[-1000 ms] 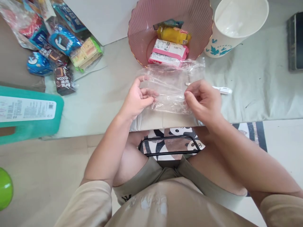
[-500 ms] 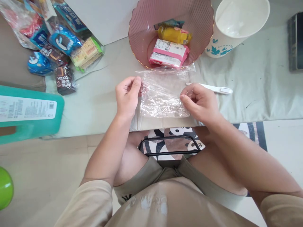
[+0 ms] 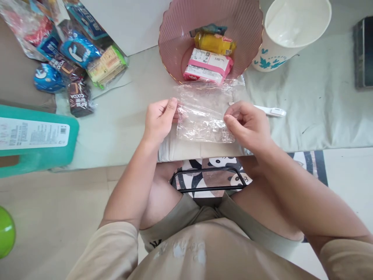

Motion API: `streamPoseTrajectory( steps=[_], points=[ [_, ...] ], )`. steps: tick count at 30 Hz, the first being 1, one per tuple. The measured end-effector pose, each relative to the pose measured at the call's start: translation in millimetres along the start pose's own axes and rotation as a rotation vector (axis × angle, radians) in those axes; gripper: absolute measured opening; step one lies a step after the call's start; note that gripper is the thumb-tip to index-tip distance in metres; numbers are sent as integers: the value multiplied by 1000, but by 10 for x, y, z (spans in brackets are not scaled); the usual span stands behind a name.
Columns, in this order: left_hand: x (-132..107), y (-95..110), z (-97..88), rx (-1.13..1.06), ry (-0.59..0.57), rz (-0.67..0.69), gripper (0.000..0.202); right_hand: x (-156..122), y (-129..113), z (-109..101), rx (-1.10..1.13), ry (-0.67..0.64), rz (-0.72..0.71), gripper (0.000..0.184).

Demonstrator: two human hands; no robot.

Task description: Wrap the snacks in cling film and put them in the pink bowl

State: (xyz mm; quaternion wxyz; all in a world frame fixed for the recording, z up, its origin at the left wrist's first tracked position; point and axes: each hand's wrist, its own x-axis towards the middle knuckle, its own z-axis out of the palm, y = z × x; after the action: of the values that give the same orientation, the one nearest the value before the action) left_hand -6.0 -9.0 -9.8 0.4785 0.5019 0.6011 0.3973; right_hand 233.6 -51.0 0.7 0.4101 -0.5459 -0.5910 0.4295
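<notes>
A clear plastic bag [image 3: 201,120], crinkled and see-through, is stretched between my two hands over the front of the table. My left hand [image 3: 160,118] pinches its left edge between thumb and fingers. At the right edge my right hand [image 3: 247,124] grips it in the same way. Just beyond the bag stands a pink ribbed bowl [image 3: 175,42] with a gold rim. Inside lie a pink-and-white wrapped packet [image 3: 208,66], a yellow wrapped snack [image 3: 214,42] and a blue packet partly hidden behind. Behind my right hand, a white plastic tool [image 3: 275,111] is partly covered.
Several wrapped snacks [image 3: 78,50] lie at the upper left. A teal jug [image 3: 70,136] lies at the left edge. To the right of the bowl is a white paper tub [image 3: 271,58], with a dark box [image 3: 364,54] farther right. A green round object [image 3: 6,233] is at lower left.
Both hands have shifted slightly to the right with the bag. The bag's shape has changed a little, its lower edge now a bit higher. The bowl and snacks have stayed put.
</notes>
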Motion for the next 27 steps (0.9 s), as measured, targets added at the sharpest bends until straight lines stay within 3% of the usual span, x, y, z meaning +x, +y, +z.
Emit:
streamPoseTrajectory(
  steps=[3, 5, 9, 14, 17, 21, 25, 27],
  points=[
    [4, -22, -104, 150, -7, 172, 48, 15, 0, -17, 1, -27, 10, 18],
    [20, -32, -175, 180, -42, 204, 51, 28, 12, -30, 18, -56, 5, 19],
    [95, -87, -222, 10, -108, 99, 54, 44, 53, -33, 28, -97, 12, 18],
    [110, -77, -133, -311, -78, -60, 50, 31, 47, -6, 61, -31, -11, 21],
    [33, -1, -87, -439, -162, -140, 46, 17, 11, -6, 53, -16, -38, 27],
    [-39, 58, -37, -416, -268, -241, 51, -4, -16, -13, 64, -26, -76, 32],
    [-30, 76, -12, -355, -294, -269, 23, -11, -14, -14, 72, -29, -98, 37],
    [-27, 97, -13, -368, -304, -241, 18, -11, -3, -14, 77, -27, -93, 37]
  ],
)
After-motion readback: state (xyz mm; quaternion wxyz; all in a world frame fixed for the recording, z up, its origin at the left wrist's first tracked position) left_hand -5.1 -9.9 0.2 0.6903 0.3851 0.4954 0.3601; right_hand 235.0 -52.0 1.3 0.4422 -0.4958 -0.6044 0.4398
